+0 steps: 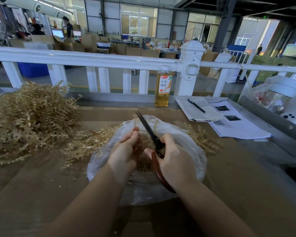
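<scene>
Brown board covers the table [41,194], which fills the near half of what we see. A white railing [92,59] runs from left to right along the table's far edge. On the left of the table lies a big heap of tan sprigs [24,120]. A few loose sprigs [85,144] trail from it toward the middle.

In the middle of the table sits a clear plastic bag [186,139], and both hands work just above it. Inside the bag, beneath the hands, we make out a darker clump of clippings [143,161].

On the far right of the table lie white printed sheets [243,127]. An open notebook [200,110] rests partly on them.

The left hand [123,151] is over the left part of the bag, and its fingers [132,135] pinch a pale stem [136,124] that stands up from them. The right hand [174,159] is just beside it, and its fingers [167,139] are curled round the reddish handles of the scissors [149,130]. The black blades point far and left, crossing close beside the stem, with their tips a little apart. We cannot tell whether the blades touch the stem.

A bottle [162,88] of amber drink stands upright at the table's far edge, against the railing and beyond the bag. A black pen [196,106] lies slantwise on the notebook.
</scene>
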Demonstrator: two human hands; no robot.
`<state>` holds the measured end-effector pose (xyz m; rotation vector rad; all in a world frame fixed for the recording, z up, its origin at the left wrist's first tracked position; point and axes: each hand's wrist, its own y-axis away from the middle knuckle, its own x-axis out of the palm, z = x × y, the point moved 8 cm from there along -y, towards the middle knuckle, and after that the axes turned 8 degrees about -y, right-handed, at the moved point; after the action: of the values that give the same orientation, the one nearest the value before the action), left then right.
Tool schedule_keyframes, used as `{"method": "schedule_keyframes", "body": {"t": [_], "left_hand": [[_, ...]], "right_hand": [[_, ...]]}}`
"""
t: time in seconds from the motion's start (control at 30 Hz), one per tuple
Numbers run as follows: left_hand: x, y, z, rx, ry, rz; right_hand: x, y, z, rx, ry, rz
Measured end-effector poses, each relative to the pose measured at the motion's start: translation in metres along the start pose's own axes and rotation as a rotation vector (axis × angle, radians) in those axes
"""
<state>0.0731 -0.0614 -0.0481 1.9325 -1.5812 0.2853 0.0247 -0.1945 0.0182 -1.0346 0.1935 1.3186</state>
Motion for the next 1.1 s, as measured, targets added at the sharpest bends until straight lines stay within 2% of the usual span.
{"method": "schedule_keyframes", "body": {"t": [0.2, 0.37, 0.6, 0.87, 1.1], "left_hand": [[-0.004, -0.005, -0.007, 0.045, -0.046, -0.038], [0.000, -0.002, -0.002, 0.027, -0.049, 0.024], [-0.011, -0.001, 0.001, 0.093, 0.026, -0.042], [-0.004, 0.003, -0.003, 0.202, -0.031, 0.010], [-0.006, 0.006, -0.004, 0.218, 0.040, -0.069]], "right_hand": [[-0.014, -0.009, 0.002, 0.011, 0.001, -0.064], [0.004, -0.003, -0.001, 0.022, 0.004, 0.044], [0.016, 0.001, -0.016, 0.071, 0.038, 0.135], [0.018, 0.002, -0.022, 0.074, 0.039, 0.175], [0.016, 0.006, -0.021, 0.037, 0.019, 0.160]]}}
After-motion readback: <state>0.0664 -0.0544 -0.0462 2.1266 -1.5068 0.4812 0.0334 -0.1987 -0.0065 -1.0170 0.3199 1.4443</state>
